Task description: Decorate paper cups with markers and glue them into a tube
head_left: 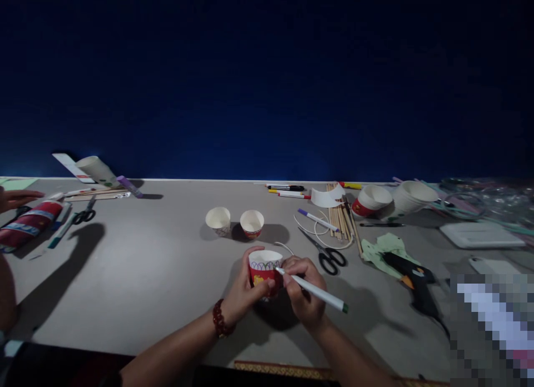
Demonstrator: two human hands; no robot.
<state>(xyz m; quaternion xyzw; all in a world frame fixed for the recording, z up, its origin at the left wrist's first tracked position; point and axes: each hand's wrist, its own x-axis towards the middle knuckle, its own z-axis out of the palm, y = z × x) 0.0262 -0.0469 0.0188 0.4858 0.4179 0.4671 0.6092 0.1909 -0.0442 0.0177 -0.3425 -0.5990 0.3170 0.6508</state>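
Left hand [243, 292] partly behind cup [262, 272]

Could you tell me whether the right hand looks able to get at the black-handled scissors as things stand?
Probably yes: the scissors lie just beyond the right hand, their handles uncovered, though the marker it holds would likely need setting down first.

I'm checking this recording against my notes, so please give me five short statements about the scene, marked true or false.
1. The left hand holds a red cup. True.
2. The right hand is empty. False: the right hand holds a white pen.
3. Two small cups stand beyond the red cup. True.
4. The glue gun lies left of both hands. False: the glue gun lies to their right.
5. A bracelet circles the left wrist. True.
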